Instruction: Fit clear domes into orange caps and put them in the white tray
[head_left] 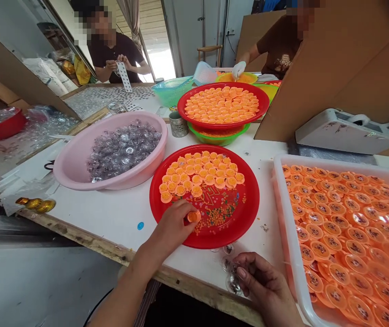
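Observation:
My left hand [176,222] reaches over the front of a red round tray [249,213], its thumb and fingers closed on an orange disc [193,217]. Behind it on the tray, many orange discs [197,179] lie in rows over the far half. Near the table's front edge, my right hand [266,288] has its fingers curled together at some clear plastic caps [234,284] with dark prints. Its fingertips touch these caps, and one seems pinched in them. Right of that hand stands a white bin [279,209] full of orange discs with dark printed centres.
A pink basin [72,168] of clear caps stands left. A second red tray [264,102] of orange discs rests on a green basin [215,138], beside a cup [178,125]. Cardboard [344,77] rises at right. Two people sit across the table, one wearing a white glove [238,70].

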Demonstrator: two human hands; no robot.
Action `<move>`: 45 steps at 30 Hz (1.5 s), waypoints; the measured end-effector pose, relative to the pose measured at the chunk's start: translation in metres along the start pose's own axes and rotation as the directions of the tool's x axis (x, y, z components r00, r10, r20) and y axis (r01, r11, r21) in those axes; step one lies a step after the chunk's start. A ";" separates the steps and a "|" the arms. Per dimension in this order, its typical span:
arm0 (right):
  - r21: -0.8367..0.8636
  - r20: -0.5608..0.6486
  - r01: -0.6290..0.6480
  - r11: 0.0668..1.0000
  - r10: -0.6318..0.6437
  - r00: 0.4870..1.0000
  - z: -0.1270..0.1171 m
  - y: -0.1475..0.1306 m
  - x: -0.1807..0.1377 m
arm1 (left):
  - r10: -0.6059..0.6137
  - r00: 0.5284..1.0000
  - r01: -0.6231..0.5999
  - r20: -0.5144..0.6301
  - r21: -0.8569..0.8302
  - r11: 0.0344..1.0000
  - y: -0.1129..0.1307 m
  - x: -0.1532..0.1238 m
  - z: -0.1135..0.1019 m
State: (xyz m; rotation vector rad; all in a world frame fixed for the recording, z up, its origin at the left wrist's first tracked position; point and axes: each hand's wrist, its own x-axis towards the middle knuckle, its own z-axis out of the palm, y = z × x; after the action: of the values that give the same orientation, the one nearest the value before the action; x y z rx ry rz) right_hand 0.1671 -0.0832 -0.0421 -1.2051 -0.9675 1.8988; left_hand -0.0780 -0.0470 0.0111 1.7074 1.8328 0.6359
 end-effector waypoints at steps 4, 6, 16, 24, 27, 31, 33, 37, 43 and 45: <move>-0.026 0.014 0.006 1.000 -0.006 1.000 0.004 -0.005 0.005 | 0.025 0.997 -0.026 -0.071 -0.010 1.000 0.013 -0.001 0.014; -0.016 -0.018 0.013 1.000 -0.013 1.000 0.008 -0.009 0.006 | 0.013 0.996 -0.015 -0.086 -0.018 1.000 0.015 0.002 0.019; 0.088 0.019 0.063 0.994 -0.065 0.998 0.022 -0.040 0.024 | -0.079 0.994 0.070 -0.070 -0.130 0.989 0.022 0.001 0.025; 0.182 0.159 -0.003 0.983 -0.027 0.987 0.050 -0.057 0.056 | -0.085 0.996 0.076 -0.041 -0.195 0.978 0.033 -0.005 0.023; 0.162 0.007 0.092 0.982 -0.095 0.995 0.045 -0.056 0.055 | -0.138 0.989 0.117 -0.059 -0.266 0.957 0.028 -0.006 0.021; 0.150 -0.049 0.115 0.982 -0.109 0.993 0.038 -0.057 0.050 | -0.233 0.972 0.212 0.002 -0.418 0.883 0.025 -0.005 0.021; 0.158 -0.051 0.105 0.982 -0.098 0.994 0.040 -0.058 0.049 | -0.241 0.970 0.226 0.025 -0.449 0.864 0.026 -0.005 0.023; 0.150 0.101 0.018 0.989 -0.034 0.994 0.047 -0.059 0.050 | -0.193 0.981 0.179 -0.006 -0.341 0.923 0.031 -0.005 0.024; 0.163 -0.045 0.141 0.976 -0.136 0.990 0.039 -0.058 0.053 | -0.277 0.960 0.276 0.052 -0.369 0.887 0.034 -0.007 0.019; 0.147 -0.064 0.139 0.979 -0.130 0.989 0.035 -0.058 0.051 | -0.301 0.949 0.311 0.096 -0.453 0.836 0.034 -0.007 0.018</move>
State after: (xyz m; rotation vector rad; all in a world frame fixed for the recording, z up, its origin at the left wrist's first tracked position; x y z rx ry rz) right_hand 0.1258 -0.0194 -0.0037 -1.0697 -0.8391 1.7899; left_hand -0.0405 -0.0518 0.0215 1.0750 1.7126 0.8332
